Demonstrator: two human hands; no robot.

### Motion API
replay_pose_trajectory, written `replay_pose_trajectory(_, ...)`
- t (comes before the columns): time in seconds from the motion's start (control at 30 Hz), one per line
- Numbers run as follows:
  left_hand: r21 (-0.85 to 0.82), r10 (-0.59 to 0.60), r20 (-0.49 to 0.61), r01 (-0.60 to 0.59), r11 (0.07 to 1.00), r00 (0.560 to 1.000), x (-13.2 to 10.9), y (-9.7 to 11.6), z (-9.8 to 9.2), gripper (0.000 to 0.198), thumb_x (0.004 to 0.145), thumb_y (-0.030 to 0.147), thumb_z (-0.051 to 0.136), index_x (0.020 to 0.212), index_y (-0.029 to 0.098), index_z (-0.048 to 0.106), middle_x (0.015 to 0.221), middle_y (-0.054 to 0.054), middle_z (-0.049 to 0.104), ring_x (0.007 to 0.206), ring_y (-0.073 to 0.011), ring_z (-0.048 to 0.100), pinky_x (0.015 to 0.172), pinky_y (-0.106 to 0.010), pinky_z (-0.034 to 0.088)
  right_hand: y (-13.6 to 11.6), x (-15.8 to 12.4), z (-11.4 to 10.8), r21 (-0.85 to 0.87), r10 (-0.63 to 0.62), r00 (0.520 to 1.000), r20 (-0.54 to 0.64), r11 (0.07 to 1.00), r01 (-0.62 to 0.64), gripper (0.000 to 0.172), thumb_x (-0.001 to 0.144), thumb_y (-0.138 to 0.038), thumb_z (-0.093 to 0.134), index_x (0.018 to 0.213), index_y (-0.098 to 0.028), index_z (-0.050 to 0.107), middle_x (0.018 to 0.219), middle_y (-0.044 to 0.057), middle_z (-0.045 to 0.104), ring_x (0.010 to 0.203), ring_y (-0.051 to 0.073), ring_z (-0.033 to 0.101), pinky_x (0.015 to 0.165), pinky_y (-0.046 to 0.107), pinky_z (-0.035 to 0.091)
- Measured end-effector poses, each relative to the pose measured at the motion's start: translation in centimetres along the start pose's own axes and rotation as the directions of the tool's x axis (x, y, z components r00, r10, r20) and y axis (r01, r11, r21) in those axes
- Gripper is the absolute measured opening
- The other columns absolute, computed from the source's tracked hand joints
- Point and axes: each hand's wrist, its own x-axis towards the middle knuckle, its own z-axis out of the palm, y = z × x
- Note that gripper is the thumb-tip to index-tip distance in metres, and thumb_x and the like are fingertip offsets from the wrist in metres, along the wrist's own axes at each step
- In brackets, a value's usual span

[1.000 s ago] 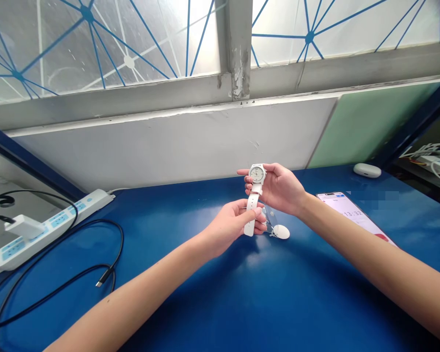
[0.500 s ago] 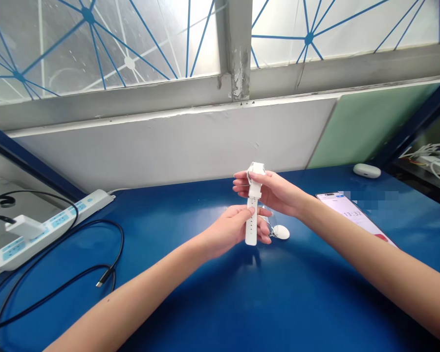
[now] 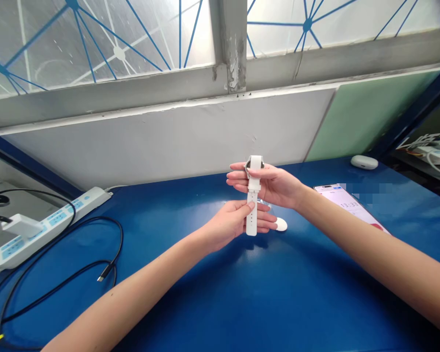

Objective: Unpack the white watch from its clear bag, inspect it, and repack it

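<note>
A white-strapped wristwatch (image 3: 254,184) is held upright between my two hands above the blue table. My left hand (image 3: 231,221) pinches the lower, free strap end, thumb on the front and fingers behind it. Higher up, my right hand (image 3: 275,184) grips the watch near its round case, with the thumb across the strap and the fingers behind. The case is mostly covered by the strap and thumb. Just behind my left fingertips lies a white oval piece (image 3: 281,224), partly hidden, with something clear beside it.
A phone (image 3: 346,205) with a lit timer lies right of my right hand, and a white earbud case (image 3: 364,162) stands behind it. At the left are a white power strip (image 3: 55,225) and a looped black cable (image 3: 104,270). A wall borders the blue table (image 3: 264,293) at the back.
The watch has turned slightly, so more of its round case shows. My left fingers have straightened behind the strap. The whole view has shifted a little.
</note>
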Motion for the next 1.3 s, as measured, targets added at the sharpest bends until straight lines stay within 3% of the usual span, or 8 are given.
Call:
replay_pose_trajectory(0.2, -0.03, -0.035, -0.007, 0.035, 0.999, 0.999, 0.0, -0.2, -0.1, 0.027, 0.099, 0.029, 0.055, 0.111, 0.007, 0.065, 0.104, -0.02, 0.073, 0.094, -0.0275, 0.073, 0.092, -0.044, 0.054, -0.1, 0.1, -0.2, 0.013, 0.109, 0.991, -0.08, 0.994, -0.108, 0.026, 0.093, -0.012, 0.049, 0.113, -0.011, 0.066, 0.105, 0.011, 0.077, 0.1, 0.019, 0.072, 0.102, 0.032, 0.051)
replay_pose_trajectory(0.4, -0.026, -0.025, 0.051, 0.027, 0.999, 0.998, 0.1, -0.5, -0.5, 0.031, 0.096, 0.034, 0.06, 0.11, 0.008, 0.067, 0.11, -0.021, 0.072, 0.099, -0.0295, 0.072, 0.095, -0.047, 0.052, -0.1, 0.2, -0.5, 0.027, 0.158, 0.98, -0.12, 0.987, -0.156, 0.027, 0.095, -0.011, 0.045, 0.115, -0.01, 0.064, 0.102, 0.011, 0.077, 0.087, 0.016, 0.075, 0.091, 0.028, 0.056)
replay_pose_trajectory(0.6, -0.044, -0.029, 0.058, 0.032, 0.999, 0.998, 0.1, -0.6, -0.7, 0.034, 0.093, 0.036, 0.064, 0.11, 0.007, 0.067, 0.113, -0.022, 0.071, 0.103, -0.0322, 0.07, 0.098, -0.049, 0.049, 0.1, 0.3, -0.9, 0.005, 0.16, 0.983, -0.09, 0.987, -0.16, 0.027, 0.096, -0.015, 0.046, 0.117, -0.01, 0.063, 0.106, 0.012, 0.075, 0.09, 0.018, 0.074, 0.096, 0.033, 0.055)
replay_pose_trajectory(0.8, -0.082, -0.03, 0.06, 0.035, 0.996, 0.998, -0.1, -0.6, -0.2, 0.034, 0.089, 0.037, 0.069, 0.106, 0.007, 0.068, 0.11, -0.022, 0.072, 0.101, -0.0316, 0.071, 0.096, -0.046, 0.051, 0.5, 0.2, -0.6, 0.056, 0.079, 0.997, -0.006, 0.995, -0.079, 0.03, 0.096, -0.017, 0.045, 0.117, -0.009, 0.064, 0.123, 0.014, 0.07, 0.118, 0.022, 0.064, 0.11, 0.036, 0.044)
replay_pose_trajectory(0.97, -0.072, -0.041, 0.071, 0.047, 0.996, 0.997, -0.2, -0.4, 0.0, 0.031, 0.091, 0.035, 0.067, 0.106, 0.008, 0.068, 0.109, -0.021, 0.072, 0.099, -0.0305, 0.072, 0.097, -0.047, 0.05, 0.7, 0.2, -0.3, 0.045, 0.076, 0.997, 0.022, 0.996, -0.077, 0.031, 0.095, -0.021, 0.045, 0.117, -0.012, 0.065, 0.123, 0.014, 0.069, 0.118, 0.022, 0.063, 0.109, 0.038, 0.043)
replay_pose_trajectory(1.07, -0.071, -0.045, 0.062, 0.049, 0.996, 0.997, -0.1, -0.4, -0.2, 0.034, 0.092, 0.038, 0.065, 0.107, 0.008, 0.067, 0.109, -0.021, 0.072, 0.098, -0.0305, 0.072, 0.097, -0.047, 0.05, 0.6, 0.3, -0.3, 0.063, 0.068, 0.997, -0.042, 0.996, -0.065, 0.03, 0.094, -0.019, 0.046, 0.119, -0.014, 0.063, 0.116, 0.012, 0.071, 0.109, 0.02, 0.067, 0.103, 0.036, 0.048)
replay_pose_trajectory(1.17, -0.126, -0.064, 0.109, 0.078, 0.989, 0.992, -0.3, -0.4, -0.4, 0.05, 0.093, 0.055, 0.056, 0.11, 0.009, 0.066, 0.109, -0.021, 0.072, 0.1, -0.0317, 0.071, 0.098, -0.047, 0.048, 0.0, 0.4, -0.7, 0.133, -0.025, 0.981, -0.19, 0.99, 0.051, 0.03, 0.092, -0.014, 0.047, 0.117, -0.017, 0.062, 0.1, 0.006, 0.073, 0.085, 0.015, 0.069, 0.084, 0.028, 0.055)
replay_pose_trajectory(1.3, -0.19, -0.048, 0.217, 0.091, 0.978, 0.975, -0.5, -0.5, -0.4, 0.073, 0.087, 0.072, 0.049, 0.122, 0.01, 0.06, 0.116, -0.023, 0.069, 0.109, -0.0356, 0.067, 0.1, -0.05, 0.044, -0.9, 0.5, -1.5, 0.182, -0.135, 0.924, -0.357, 0.96, 0.211, 0.03, 0.093, -0.032, 0.045, 0.11, -0.016, 0.064, 0.079, 0.004, 0.065, 0.058, 0.013, 0.055, 0.061, 0.026, 0.052)
